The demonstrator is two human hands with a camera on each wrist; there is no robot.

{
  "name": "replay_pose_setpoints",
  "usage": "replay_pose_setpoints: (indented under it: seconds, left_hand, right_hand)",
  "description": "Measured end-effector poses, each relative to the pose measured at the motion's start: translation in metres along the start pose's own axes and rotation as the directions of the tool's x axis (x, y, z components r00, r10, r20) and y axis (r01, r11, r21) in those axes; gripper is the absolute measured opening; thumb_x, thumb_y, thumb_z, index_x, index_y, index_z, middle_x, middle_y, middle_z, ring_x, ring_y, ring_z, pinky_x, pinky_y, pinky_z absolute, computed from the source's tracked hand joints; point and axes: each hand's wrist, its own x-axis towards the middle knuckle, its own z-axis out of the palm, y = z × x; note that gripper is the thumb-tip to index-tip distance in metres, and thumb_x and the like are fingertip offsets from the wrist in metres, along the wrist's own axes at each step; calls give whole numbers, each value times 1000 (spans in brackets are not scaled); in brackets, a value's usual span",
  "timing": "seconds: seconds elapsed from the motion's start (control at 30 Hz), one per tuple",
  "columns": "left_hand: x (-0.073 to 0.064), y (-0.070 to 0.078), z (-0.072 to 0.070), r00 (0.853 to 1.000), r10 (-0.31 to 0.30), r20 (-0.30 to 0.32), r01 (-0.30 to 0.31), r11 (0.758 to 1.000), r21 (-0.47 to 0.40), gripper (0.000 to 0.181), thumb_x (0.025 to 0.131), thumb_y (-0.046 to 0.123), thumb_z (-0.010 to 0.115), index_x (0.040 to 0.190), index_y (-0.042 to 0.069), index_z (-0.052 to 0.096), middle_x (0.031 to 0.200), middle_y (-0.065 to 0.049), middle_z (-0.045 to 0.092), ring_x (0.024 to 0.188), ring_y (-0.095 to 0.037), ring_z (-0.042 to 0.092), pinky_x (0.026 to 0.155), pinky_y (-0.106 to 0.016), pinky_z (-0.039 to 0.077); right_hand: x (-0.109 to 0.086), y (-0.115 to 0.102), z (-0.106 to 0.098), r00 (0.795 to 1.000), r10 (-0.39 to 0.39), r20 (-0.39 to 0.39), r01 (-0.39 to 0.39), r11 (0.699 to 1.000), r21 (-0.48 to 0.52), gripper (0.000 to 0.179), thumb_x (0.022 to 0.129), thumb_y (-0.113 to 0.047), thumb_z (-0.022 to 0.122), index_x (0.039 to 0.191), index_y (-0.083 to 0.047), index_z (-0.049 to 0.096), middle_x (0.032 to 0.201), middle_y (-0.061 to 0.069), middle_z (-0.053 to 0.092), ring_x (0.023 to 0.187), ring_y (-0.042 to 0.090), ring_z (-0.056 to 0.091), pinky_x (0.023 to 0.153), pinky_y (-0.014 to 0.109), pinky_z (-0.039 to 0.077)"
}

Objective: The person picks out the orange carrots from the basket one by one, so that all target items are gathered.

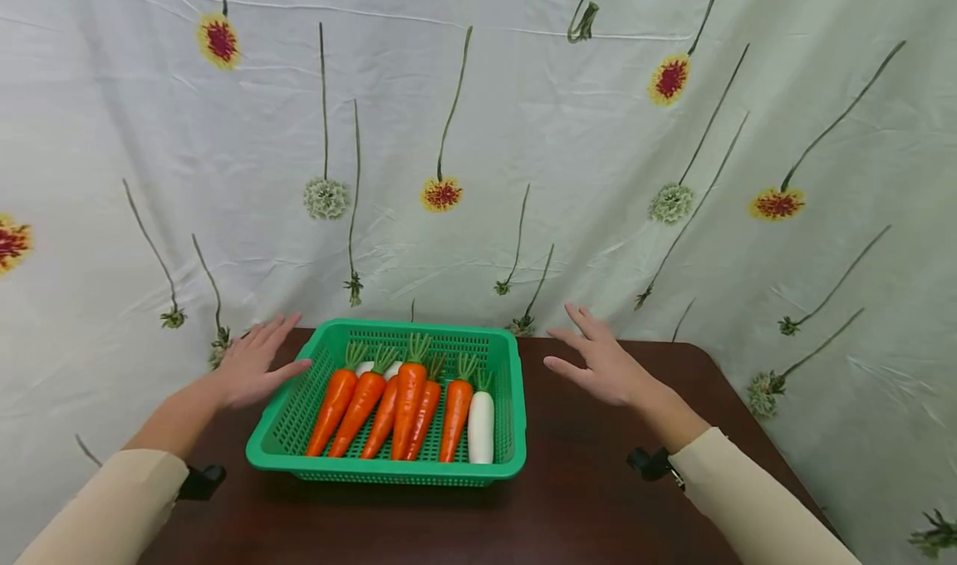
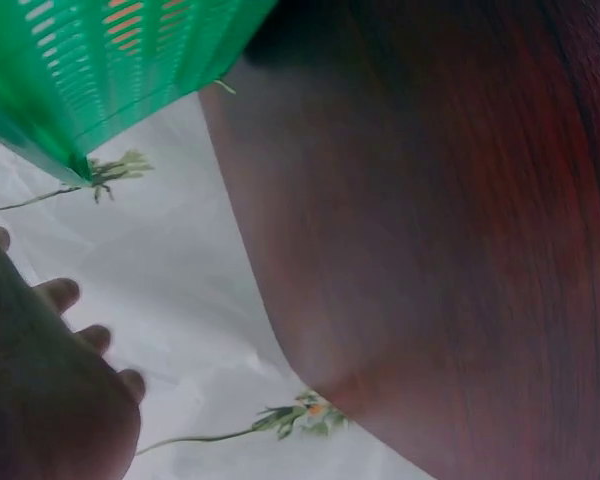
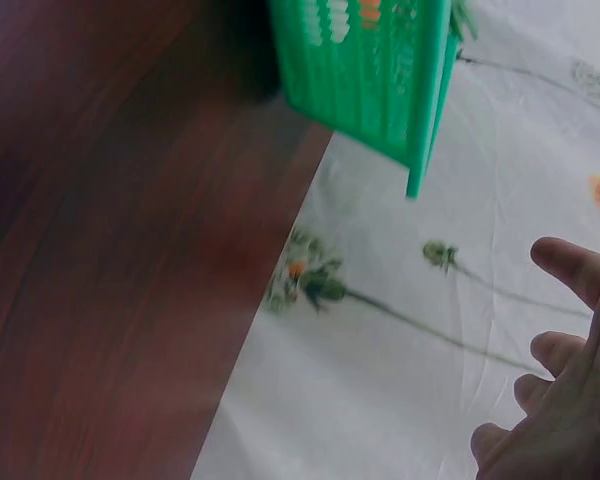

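A green plastic basket (image 1: 389, 470) sits on the dark wooden table. Several orange carrots (image 1: 409, 399) with green tops lie in it, side by side. At their right is a white radish (image 1: 481, 428), and more white pieces (image 1: 365, 368) show partly hidden behind the carrots. My left hand (image 1: 257, 366) is beside the basket's left rim with its fingers extended and holds nothing. To the right of the basket, apart from it, my right hand (image 1: 601, 361) is held with fingers spread and nothing in it. Both wrist views show the basket's side wall (image 2: 130, 70) near the hands.
The dark brown table (image 1: 583, 482) has a rounded far right corner. Behind it hangs a white cloth (image 1: 553, 133) printed with flowers and stems, which also runs down along the right side. Small black devices (image 1: 649, 463) are strapped at both wrists.
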Motion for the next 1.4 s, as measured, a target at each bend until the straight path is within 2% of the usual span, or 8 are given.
replay_pose_setpoints:
  seconds: [0.17, 0.3, 0.63, 0.9, 1.03, 1.17, 1.27, 1.4]
  left_hand:
    - [-3, 1, -2, 998, 59, 23, -53, 977, -207, 90, 104, 37, 58, 165, 5, 1, 166, -35, 9, 148, -62, 14, 111, -80, 20]
    - [-7, 3, -1, 997, 18, 74, 7, 943, -332, 93, 105, 35, 57, 164, 5, -8, 166, -36, 5, 148, -62, 12, 108, -82, 23]
    - [-16, 16, -4, 982, -87, 167, 141, 927, -348, 82, 106, 38, 55, 160, -8, 14, 146, -40, 44, 128, -53, 53, 96, -60, 55]
    - [-20, 9, -1, 970, -118, 215, 208, 857, -470, 83, 104, 34, 60, 161, -5, 14, 135, -32, 57, 112, -32, 67, 91, -50, 60]
    - [-24, 4, -1, 966, -95, 239, 222, 777, -589, 83, 104, 27, 61, 162, -4, 10, 127, -27, 60, 95, -18, 66, 78, -38, 60]
    - [-28, -2, -1, 956, -74, 283, 261, 655, -709, 83, 105, 21, 60, 163, -1, 6, 120, -16, 62, 90, -17, 69, 78, -37, 63]
    - [-30, -6, -1, 952, -54, 300, 273, 587, -762, 82, 106, 19, 58, 163, 0, 2, 116, -8, 63, 97, -19, 73, 85, -42, 64]
    - [-32, -10, -1, 951, -18, 310, 271, 533, -802, 83, 106, 16, 56, 163, 0, -2, 114, -5, 64, 100, -21, 73, 87, -44, 64]
  right_hand:
    - [1, -12, 10, 999, -50, -4, 50, 998, 23, 63, 100, -56, 58, 153, -21, 50, 174, 3, 12, 161, 32, 8, 123, 64, 29]
    - [3, -22, 20, 995, -100, 0, 100, 994, 46, 60, 101, -51, 60, 153, -22, 50, 173, 4, 13, 161, 32, 11, 122, 60, 33]
    - [11, -48, 36, 987, -158, 41, 150, 977, 150, 55, 102, -43, 62, 151, -21, 52, 173, 3, 15, 160, 31, 16, 122, 56, 36]
    - [18, -69, 46, 980, -181, 79, 154, 953, 260, 56, 100, -44, 65, 150, -22, 54, 172, 4, 19, 158, 33, 20, 120, 61, 36]
    - [22, -76, 51, 979, -190, 78, 157, 936, 314, 54, 98, -41, 68, 147, -22, 56, 170, 6, 24, 157, 34, 26, 119, 61, 37]
    - [25, -80, 57, 984, -157, 88, 108, 906, 409, 51, 98, -39, 70, 145, -23, 59, 168, 7, 30, 152, 32, 36, 119, 57, 40]
    - [28, -83, 61, 988, -115, 101, 45, 851, 524, 52, 97, -36, 72, 144, -18, 59, 166, 10, 32, 150, 32, 40, 119, 55, 42]
    - [33, -86, 66, 992, -37, 117, -46, 776, 629, 51, 96, -33, 74, 142, -15, 61, 163, 9, 39, 148, 34, 42, 115, 57, 45]
